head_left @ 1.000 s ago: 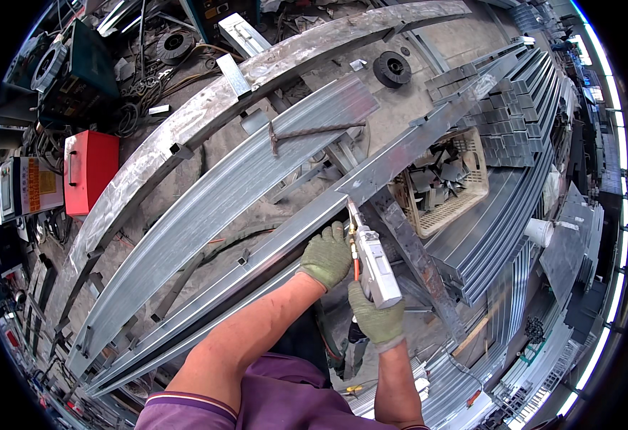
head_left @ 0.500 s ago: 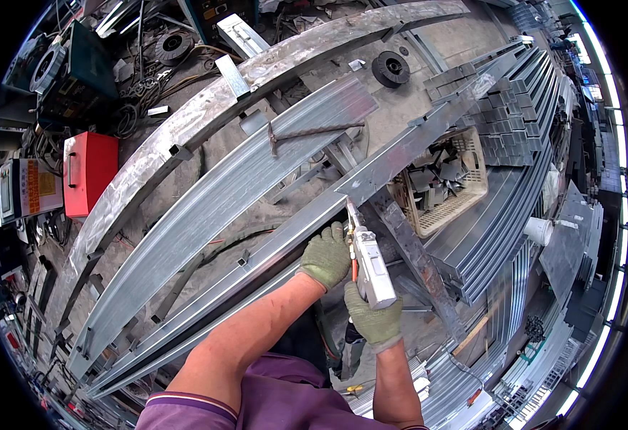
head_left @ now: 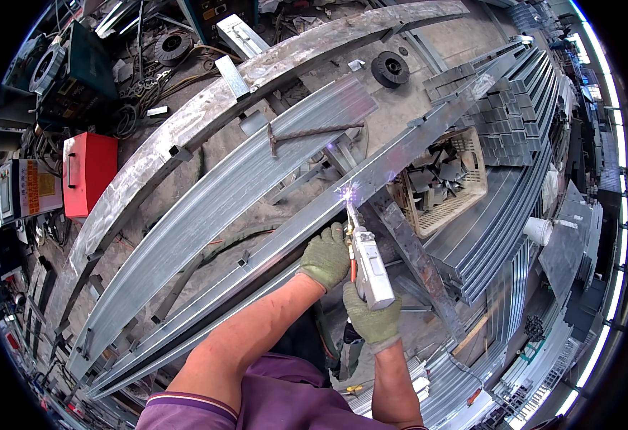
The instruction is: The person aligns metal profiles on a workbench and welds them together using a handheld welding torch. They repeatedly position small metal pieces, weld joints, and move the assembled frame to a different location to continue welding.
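Observation:
A white hand-held welding gun is gripped by my right hand in a green glove. Its nozzle points up and away at a long galvanized steel channel, and a bright spark glows at the tip on the channel's edge. My left hand, also in a green glove, rests on the channel right beside the gun's barrel and touches it. Both forearms come in from the lower edge over a purple shirt.
More long steel profiles lie side by side on the workbench. A plastic basket with metal pieces stands to the right, next to stacked channels. A red box, a wire spool and welding machines lie at the back left.
A welding spark now burns at the gun's tip on the channel; earlier frames show no glow. Both hands stay in nearly the same place.

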`<state>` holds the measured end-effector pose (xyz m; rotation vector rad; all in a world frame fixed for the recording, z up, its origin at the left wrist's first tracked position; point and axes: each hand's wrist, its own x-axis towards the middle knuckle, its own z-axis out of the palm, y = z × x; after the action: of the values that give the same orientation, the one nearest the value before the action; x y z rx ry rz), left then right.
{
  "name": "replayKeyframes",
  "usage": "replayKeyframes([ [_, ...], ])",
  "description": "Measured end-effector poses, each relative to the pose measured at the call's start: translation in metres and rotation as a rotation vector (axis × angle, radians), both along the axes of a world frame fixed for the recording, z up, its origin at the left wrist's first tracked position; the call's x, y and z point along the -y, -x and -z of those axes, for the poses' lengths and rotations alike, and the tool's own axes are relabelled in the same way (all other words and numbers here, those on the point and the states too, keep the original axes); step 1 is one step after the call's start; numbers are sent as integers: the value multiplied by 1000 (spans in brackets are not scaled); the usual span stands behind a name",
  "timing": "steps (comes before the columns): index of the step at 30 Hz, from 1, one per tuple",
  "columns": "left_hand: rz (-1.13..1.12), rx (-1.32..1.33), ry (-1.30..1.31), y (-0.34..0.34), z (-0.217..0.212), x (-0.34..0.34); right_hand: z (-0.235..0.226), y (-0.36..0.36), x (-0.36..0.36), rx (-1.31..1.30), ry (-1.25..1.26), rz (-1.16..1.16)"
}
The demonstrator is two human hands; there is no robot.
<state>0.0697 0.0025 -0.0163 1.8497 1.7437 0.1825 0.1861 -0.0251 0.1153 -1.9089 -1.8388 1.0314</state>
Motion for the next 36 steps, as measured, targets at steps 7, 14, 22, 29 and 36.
replayKeyframes([
  [7, 9, -3, 3, 0, 0, -1, 3, -3, 3, -15, 19, 7],
  [14, -13, 15, 19, 0, 1, -1, 2, -1, 1, 26, -5, -40],
  [22, -12, 11, 8, -2, 8, 1, 8, -3, 5, -34, 4, 10],
  [29, 1, 1, 5, -1, 5, 1, 8, -4, 7, -22, 64, 43],
  [36, -1, -14, -7, -1, 6, 1, -4, 7, 4, -65, 76, 70],
])
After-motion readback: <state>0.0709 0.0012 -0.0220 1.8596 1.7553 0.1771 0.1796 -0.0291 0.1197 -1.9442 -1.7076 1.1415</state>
